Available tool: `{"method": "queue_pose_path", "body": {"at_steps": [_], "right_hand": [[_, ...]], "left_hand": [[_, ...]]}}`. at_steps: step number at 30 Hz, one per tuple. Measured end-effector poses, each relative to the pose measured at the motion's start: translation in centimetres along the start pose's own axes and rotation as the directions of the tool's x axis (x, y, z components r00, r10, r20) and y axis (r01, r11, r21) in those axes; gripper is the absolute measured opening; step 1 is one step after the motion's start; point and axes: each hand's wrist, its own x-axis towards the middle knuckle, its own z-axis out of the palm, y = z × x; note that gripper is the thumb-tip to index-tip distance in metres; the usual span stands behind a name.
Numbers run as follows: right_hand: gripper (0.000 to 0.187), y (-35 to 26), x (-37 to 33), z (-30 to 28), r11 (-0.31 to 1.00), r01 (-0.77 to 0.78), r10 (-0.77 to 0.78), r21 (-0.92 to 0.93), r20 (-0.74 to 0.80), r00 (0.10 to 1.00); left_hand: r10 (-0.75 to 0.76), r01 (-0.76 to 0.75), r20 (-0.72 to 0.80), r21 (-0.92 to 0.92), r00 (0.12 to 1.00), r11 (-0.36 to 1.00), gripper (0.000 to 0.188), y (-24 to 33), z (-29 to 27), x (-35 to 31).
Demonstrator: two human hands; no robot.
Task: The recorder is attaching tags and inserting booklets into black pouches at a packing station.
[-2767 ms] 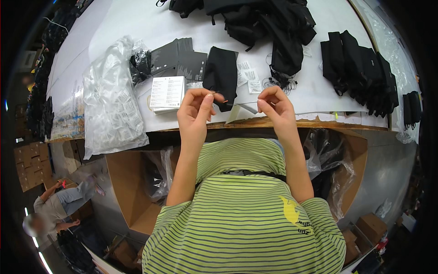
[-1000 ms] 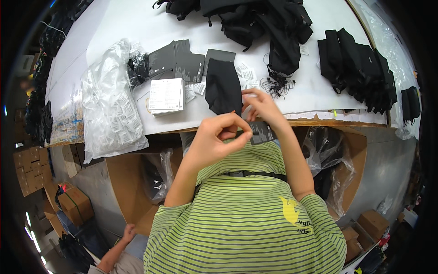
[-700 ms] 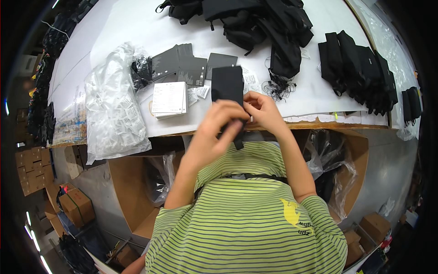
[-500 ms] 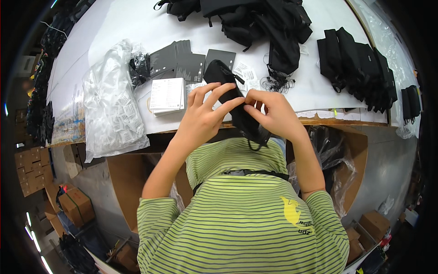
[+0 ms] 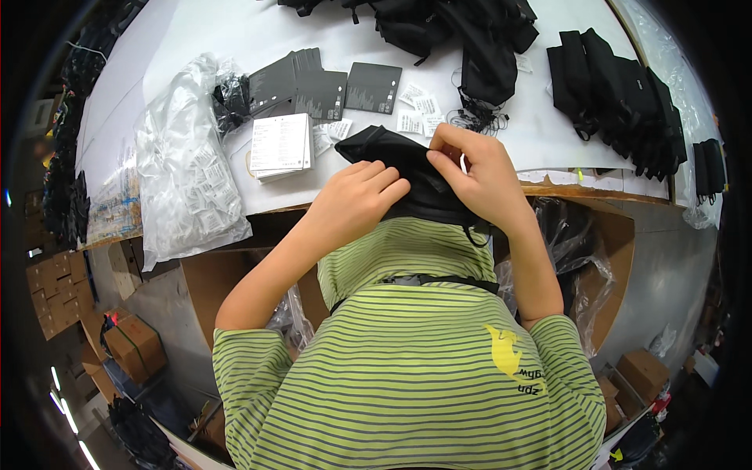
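Note:
A black fabric pouch (image 5: 419, 185) with a thin cord loop at its lower end is spread between my hands at the table's front edge, close to my shirt. My left hand (image 5: 356, 196) has its fingers curled over the pouch's left side. Thumb and forefinger of my right hand (image 5: 479, 176) pinch its upper right edge. Just beyond the pouch lie small white printed packets (image 5: 423, 105) and a tangle of thin black cords (image 5: 484, 119). A stack of white leaflets (image 5: 282, 143) is left of the pouch, with dark grey cards (image 5: 373, 88) behind.
A clear plastic bag of small white packets (image 5: 188, 176) hangs over the table's front edge at the left. Black bags (image 5: 462, 35) pile up at the back. More black pouches (image 5: 615, 98) stand in a row at the right. Cardboard boxes (image 5: 611, 266) sit under the table.
The pouch has been turned and spread wider between my hands, its upper edge now lifted. My left fingers, outstretched before, have curled onto it. My right hand still pinches it.

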Motion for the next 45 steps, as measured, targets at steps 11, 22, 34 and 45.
{"method": "queue_pose_path", "body": {"at_steps": [11,22,34,45], "right_hand": [[0.009,-1.6,-1.0,-0.5,0.994,0.015,-0.016,0.110,0.009,1.000],[0.009,-2.3,-1.4,-0.2,0.999,0.007,-0.010,0.047,0.079,0.997],[0.011,-2.1,-1.5,0.2,0.999,0.004,-0.008,0.035,0.095,0.995],[0.008,-1.7,-0.6,0.2,0.994,0.084,-0.082,-0.072,0.027,0.996]], "left_hand": [[-0.031,-0.002,-0.253,-0.129,0.967,0.992,0.034,0.8,0.0,-0.3],[-0.087,0.052,-0.175,-0.197,0.981,0.979,0.032,0.7,-0.5,-0.7],[-0.004,-0.010,-0.204,-0.063,0.979,0.998,0.021,0.9,0.0,-1.0],[-0.019,0.008,-0.152,-0.077,0.988,0.997,0.030,1.0,0.1,-1.2]]}}
